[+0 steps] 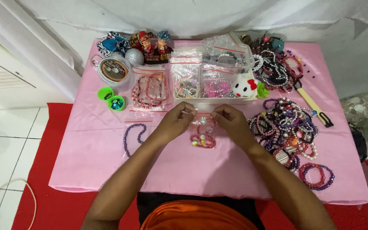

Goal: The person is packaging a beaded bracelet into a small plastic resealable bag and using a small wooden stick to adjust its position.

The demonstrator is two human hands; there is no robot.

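both hands pinch the top edge of a small clear zip bag (202, 133), left hand (176, 120) at its left corner, right hand (230, 121) at its right, fingertips pressed together on the plastic. red and pearly beads sit inside the bag. it hangs over the pink tablecloth (107, 162), just in front of the white tray (211, 100) of packed bags, with a heap of loose bracelets (284, 125) to its right.

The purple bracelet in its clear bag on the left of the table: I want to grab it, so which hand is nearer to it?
Left. The left hand is just right of the purple bracelet, pinching the small bag; the right hand is farther right, beyond that bag.
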